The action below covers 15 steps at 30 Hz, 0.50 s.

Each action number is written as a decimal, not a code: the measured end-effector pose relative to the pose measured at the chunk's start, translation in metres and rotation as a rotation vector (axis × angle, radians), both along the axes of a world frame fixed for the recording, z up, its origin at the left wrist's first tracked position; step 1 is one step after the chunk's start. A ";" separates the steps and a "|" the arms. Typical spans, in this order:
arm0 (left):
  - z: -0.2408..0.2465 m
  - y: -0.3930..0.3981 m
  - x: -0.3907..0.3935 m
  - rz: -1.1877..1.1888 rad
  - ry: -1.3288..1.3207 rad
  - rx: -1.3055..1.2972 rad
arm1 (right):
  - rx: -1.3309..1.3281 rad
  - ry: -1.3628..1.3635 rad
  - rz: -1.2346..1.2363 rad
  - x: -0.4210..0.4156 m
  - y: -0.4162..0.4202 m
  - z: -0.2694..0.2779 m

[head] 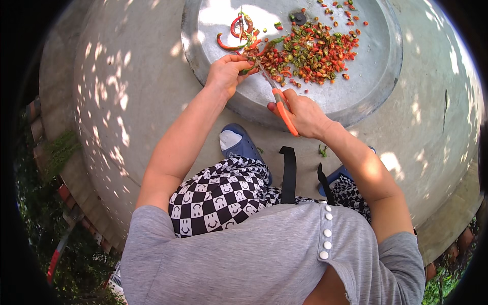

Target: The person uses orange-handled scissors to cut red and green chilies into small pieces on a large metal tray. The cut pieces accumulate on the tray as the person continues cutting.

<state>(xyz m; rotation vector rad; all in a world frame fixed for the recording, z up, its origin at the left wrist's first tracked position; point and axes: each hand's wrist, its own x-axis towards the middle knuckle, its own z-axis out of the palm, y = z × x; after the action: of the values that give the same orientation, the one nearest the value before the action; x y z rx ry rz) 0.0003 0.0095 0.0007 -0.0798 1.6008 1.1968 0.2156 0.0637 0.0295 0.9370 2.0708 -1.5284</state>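
Observation:
Between the fingers of my left hand (227, 74) is a chili pepper (248, 70) with a green end, held over the near left of a large round metal lid (375, 89). My right hand (305, 114) grips scissors with orange handles (284, 110). Their blades reach up to the fingertips of my left hand, right at the pepper. Whether the blades touch it is hard to tell. A heap of chopped red and green chili pieces (320, 53) spreads to the right of the blades. Beyond my left hand lie several whole chilies (228, 47), red and partly green.
A dark round knob (298, 18) stands up from the lid behind the heap. My feet in blue clogs (244, 143) rest on the concrete floor (152, 95) just before the lid. Two black straps (288, 171) hang near my knees. A green scrap (323, 151) lies on the floor.

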 end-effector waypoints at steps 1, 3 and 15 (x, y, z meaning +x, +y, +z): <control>0.000 0.001 0.000 0.006 0.001 0.007 | -0.026 -0.013 -0.017 0.000 0.000 0.001; -0.003 -0.001 -0.003 0.008 -0.023 0.042 | -0.011 0.007 0.002 0.004 0.001 0.000; -0.010 -0.005 -0.004 0.021 -0.103 0.077 | 0.107 0.017 -0.001 0.000 -0.004 -0.001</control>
<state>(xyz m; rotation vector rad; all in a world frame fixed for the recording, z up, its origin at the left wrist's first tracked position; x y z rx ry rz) -0.0038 0.0045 -0.0091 -0.1073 1.4666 1.2493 0.2161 0.0592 0.0285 0.9667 2.1832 -1.4428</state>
